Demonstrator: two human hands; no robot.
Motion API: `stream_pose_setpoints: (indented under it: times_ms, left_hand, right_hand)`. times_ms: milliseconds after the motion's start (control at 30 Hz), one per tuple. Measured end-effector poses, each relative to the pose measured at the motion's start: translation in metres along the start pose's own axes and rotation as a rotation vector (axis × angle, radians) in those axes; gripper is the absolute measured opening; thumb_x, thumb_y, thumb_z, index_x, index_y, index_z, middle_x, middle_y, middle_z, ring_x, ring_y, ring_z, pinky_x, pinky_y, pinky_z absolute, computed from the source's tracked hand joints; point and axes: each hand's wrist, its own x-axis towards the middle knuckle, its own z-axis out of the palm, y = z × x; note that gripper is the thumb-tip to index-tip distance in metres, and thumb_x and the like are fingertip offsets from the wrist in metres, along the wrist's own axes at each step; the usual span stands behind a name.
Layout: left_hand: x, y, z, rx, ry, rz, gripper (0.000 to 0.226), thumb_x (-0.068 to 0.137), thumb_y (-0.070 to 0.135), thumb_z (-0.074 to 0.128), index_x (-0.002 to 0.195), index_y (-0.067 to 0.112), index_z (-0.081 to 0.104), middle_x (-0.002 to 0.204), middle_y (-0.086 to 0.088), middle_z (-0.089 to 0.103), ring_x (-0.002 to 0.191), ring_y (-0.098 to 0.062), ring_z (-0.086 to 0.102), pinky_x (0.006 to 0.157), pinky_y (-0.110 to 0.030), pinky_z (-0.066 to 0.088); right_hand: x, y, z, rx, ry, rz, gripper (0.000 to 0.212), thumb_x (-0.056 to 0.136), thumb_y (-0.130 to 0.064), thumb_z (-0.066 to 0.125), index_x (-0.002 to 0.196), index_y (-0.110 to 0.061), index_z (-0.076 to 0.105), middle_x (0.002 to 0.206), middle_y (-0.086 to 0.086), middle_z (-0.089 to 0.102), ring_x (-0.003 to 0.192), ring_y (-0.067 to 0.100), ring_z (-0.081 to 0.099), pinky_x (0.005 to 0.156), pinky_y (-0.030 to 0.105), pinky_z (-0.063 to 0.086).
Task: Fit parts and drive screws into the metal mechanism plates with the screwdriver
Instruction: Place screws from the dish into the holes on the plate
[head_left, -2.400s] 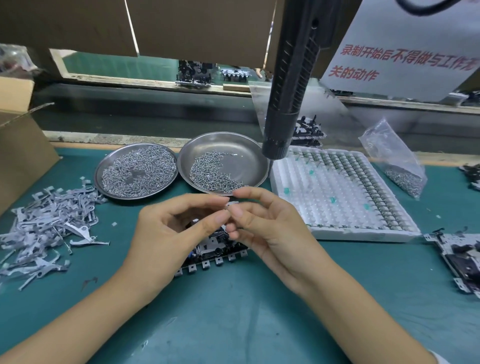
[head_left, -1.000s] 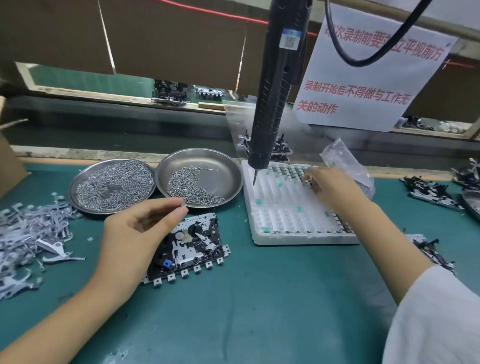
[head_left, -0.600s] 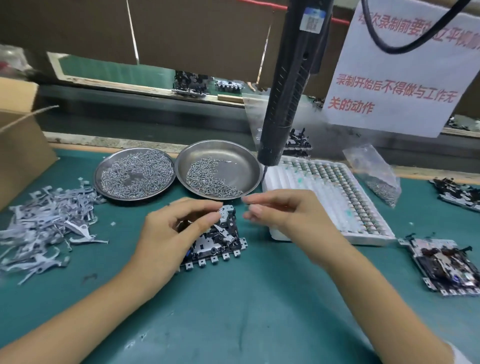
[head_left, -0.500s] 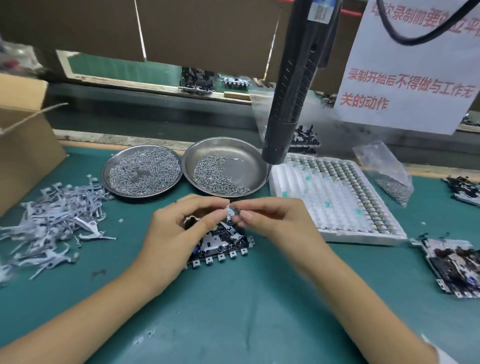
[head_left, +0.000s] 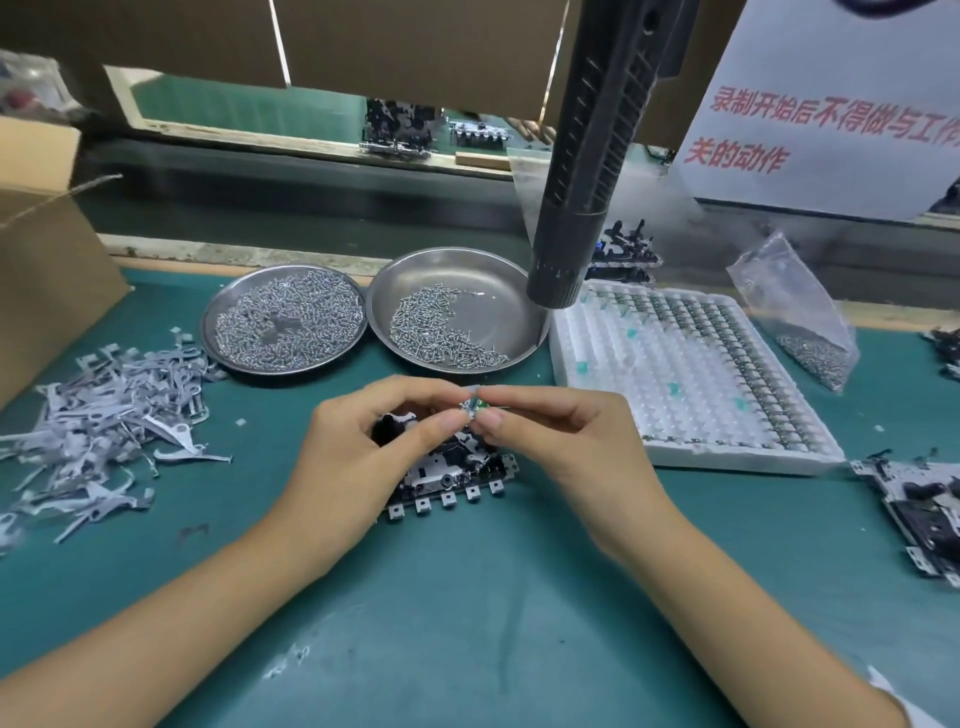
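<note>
Nearest the viewer, the left hand (head_left: 358, 462) and the right hand (head_left: 566, 447) met above the metal mechanism plate (head_left: 452, 475), which lay flat on the green worktop (head_left: 467, 623). Both hands pinched, between thumb and forefinger tips, one small part (head_left: 475, 407) showing a speck of green; its exact form was too small to make out. The part was held just above the plate's far edge, and the step in hand appeared to be seating it. To do this well, the part would probably need turning to match its seat, then lowering straight down while the plate lay steady, so that nothing tilted or sprang loose. To the left lay a heap of grey stamped levers (head_left: 98, 431). Beyond the hands stood two steel dishes of screws, the left dish (head_left: 283, 325) nearly full, the right dish (head_left: 519, 317) about half covered. To the right sat a white compartment tray (head_left: 691, 379) with a bag of screws (head_left: 800, 317) behind it. The suspended screwdriver (head_left: 587, 171) hung untouched above the right dish's rim, within reach for driving.
</note>
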Motion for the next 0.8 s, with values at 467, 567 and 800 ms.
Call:
stream_pose_setpoints:
  times_ms: [467,567,800]
  left_hand:
    - [0.001,0.001,-0.002,0.084,-0.013,0.087,0.015,0.076,0.035,0.069,0.090,0.030,0.072,0.093,0.010,0.068,0.089,-0.007,0.062,0.081,-0.020,0.047]
    - [0.003,0.004,-0.004,0.159,0.005,0.139,0.014,0.076,0.033,0.071,0.089,0.033,0.068,0.094,0.012,0.064,0.090,-0.005,0.059,0.082,-0.012,0.041]
    - [0.003,0.008,-0.014,0.296,-0.049,0.113,0.022,0.074,0.035,0.073,0.082,0.037,0.053,0.088,0.013,0.059,0.091,-0.011,0.056,0.085,-0.023,0.042]
  right_hand:
    - [-0.003,0.000,0.004,-0.248,-0.021,-0.144,0.021,0.085,-0.011,0.069,0.105,-0.013,0.073,0.095,-0.002,0.075,0.089,0.014,0.069,0.076,0.022,0.054]
    - [-0.004,0.000,0.005,-0.292,-0.029,-0.180,0.020,0.085,-0.013,0.070,0.102,-0.022,0.074,0.094,-0.006,0.074,0.089,0.010,0.066,0.075,0.021,0.050]
    - [-0.004,0.005,0.007,-0.412,-0.018,-0.322,0.021,0.080,-0.010,0.074,0.093,-0.027,0.075,0.084,-0.011,0.073,0.088,0.011,0.061,0.080,0.028,0.050]
